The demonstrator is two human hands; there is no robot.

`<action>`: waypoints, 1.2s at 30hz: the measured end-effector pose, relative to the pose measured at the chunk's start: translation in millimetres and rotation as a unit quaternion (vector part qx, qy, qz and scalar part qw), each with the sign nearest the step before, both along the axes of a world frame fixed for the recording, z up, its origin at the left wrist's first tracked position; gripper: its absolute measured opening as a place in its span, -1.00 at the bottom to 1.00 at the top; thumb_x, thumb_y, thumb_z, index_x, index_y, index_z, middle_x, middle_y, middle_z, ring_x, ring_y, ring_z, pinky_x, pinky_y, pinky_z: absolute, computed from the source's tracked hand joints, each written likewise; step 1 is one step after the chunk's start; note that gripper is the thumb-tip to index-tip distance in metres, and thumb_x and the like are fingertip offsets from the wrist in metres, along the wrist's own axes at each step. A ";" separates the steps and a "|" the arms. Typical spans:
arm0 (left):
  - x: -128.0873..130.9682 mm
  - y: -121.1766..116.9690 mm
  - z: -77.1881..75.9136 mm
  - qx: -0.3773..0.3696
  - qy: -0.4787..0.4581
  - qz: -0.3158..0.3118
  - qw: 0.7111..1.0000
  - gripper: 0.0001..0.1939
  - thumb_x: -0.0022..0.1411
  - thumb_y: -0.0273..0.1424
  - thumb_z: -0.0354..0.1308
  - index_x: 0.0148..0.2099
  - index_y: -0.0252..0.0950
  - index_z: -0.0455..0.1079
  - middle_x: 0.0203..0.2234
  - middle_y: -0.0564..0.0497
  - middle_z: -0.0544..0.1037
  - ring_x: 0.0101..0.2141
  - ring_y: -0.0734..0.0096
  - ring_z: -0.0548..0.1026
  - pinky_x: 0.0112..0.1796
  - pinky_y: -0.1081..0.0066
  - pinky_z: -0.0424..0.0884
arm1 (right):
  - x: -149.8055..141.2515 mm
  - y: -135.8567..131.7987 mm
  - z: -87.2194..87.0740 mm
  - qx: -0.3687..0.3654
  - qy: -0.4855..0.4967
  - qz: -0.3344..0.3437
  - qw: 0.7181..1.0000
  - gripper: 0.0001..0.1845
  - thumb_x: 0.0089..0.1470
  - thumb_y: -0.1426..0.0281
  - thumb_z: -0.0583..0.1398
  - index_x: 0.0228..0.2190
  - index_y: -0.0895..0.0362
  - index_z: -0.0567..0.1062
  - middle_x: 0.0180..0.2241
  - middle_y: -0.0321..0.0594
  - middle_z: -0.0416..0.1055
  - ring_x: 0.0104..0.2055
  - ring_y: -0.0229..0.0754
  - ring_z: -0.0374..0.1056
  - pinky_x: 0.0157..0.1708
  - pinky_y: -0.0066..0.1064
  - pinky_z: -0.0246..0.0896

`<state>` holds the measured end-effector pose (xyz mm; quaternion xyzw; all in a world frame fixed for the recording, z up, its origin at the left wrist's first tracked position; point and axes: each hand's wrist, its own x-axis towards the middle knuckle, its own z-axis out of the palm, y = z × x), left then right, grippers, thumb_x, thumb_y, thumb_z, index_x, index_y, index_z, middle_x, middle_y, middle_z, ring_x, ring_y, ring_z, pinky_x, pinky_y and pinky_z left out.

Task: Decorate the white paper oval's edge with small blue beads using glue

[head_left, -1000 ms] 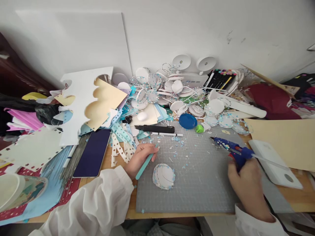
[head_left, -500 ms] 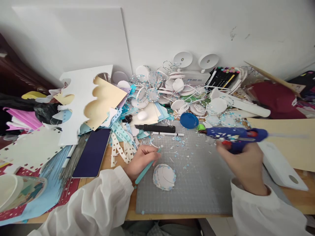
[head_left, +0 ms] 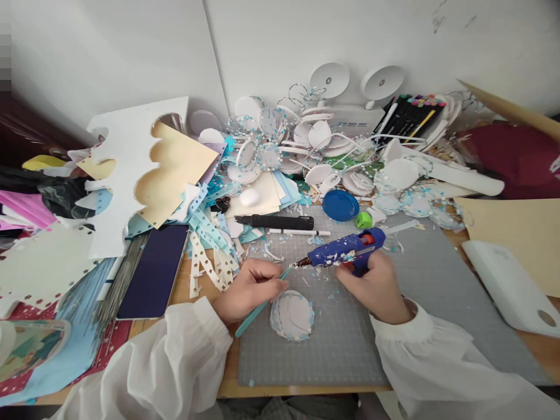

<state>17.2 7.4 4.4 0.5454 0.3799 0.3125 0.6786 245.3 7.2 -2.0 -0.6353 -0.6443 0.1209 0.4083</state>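
My left hand (head_left: 256,287) is closed on teal tweezers (head_left: 252,319), whose tips point up and right over the mat. A tiny piece seems to sit at those tips, too small to make out. In my right hand (head_left: 371,289) is a blue hot glue gun (head_left: 336,251), smeared with white bits. Its dark nozzle is close to the tweezer tips; whether they touch I cannot tell. Just below lies a round white disc (head_left: 292,315) edged with small pale-blue pieces. Everything here is over a grey cutting mat (head_left: 332,361).
Behind the hands lie a black craft knife (head_left: 280,222), a white pen (head_left: 300,232), a blue lid (head_left: 340,205) and a small green item (head_left: 363,220). White discs and beaded wire pile up at the back. A phone (head_left: 154,271) lies left, a white device (head_left: 510,286) right.
My right hand has brought the glue gun left and down, so its nozzle is near the tweezer tips. My left hand stays almost where it was. The view has shifted slightly.
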 end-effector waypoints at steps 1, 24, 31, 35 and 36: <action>0.2 0.0 -0.2 0.001 0.002 0.000 1.000 -0.57 0.07 -0.36 0.10 -0.70 -0.29 -0.02 -0.71 0.14 0.02 -0.60 0.56 0.03 -0.52 0.41 -0.06 | 0.1 -0.2 0.1 0.003 -0.005 -0.001 1.000 -0.81 -0.29 0.34 0.14 -0.76 0.08 0.21 -0.81 -0.40 0.15 -0.73 -0.33 0.06 -0.73 -0.49 0.00; 2.2 0.4 0.5 0.010 0.014 -0.003 1.000 -0.54 0.07 -0.36 0.11 -0.70 -0.29 -0.07 -0.70 0.13 -0.01 -0.60 0.55 0.01 -0.52 0.39 -0.06 | 4.3 0.2 -2.5 0.038 -0.050 -0.006 0.998 -0.76 -0.26 0.34 0.12 -0.76 0.05 0.14 -0.82 -0.41 0.12 -0.75 -0.33 0.05 -0.72 -0.47 -0.02; 2.8 0.0 1.4 0.013 0.018 -0.007 1.000 -0.54 0.06 -0.35 0.10 -0.70 -0.28 -0.09 -0.70 0.14 -0.01 -0.60 0.56 0.01 -0.52 0.38 -0.07 | 6.4 0.2 -5.3 0.036 -0.056 -0.013 0.998 -0.75 -0.27 0.33 0.14 -0.76 0.04 0.14 -0.82 -0.40 0.13 -0.74 -0.32 0.06 -0.72 -0.46 -0.01; 2.4 0.3 0.4 0.012 0.011 -0.007 1.000 -0.54 0.07 -0.37 0.10 -0.70 -0.28 -0.09 -0.70 0.14 -0.02 -0.61 0.56 0.02 -0.52 0.38 -0.07 | 7.6 0.0 -8.0 0.040 -0.065 -0.010 0.997 -0.74 -0.24 0.33 0.13 -0.76 0.04 0.13 -0.82 -0.40 0.12 -0.75 -0.32 0.05 -0.71 -0.46 -0.02; 2.2 0.5 0.2 0.012 0.010 -0.008 1.000 -0.55 0.07 -0.38 0.10 -0.70 -0.28 -0.08 -0.70 0.14 -0.02 -0.61 0.56 0.02 -0.53 0.38 -0.08 | 7.7 0.1 -8.6 0.049 -0.073 -0.008 0.996 -0.74 -0.23 0.33 0.13 -0.76 0.04 0.14 -0.81 -0.39 0.12 -0.75 -0.31 0.06 -0.71 -0.45 -0.02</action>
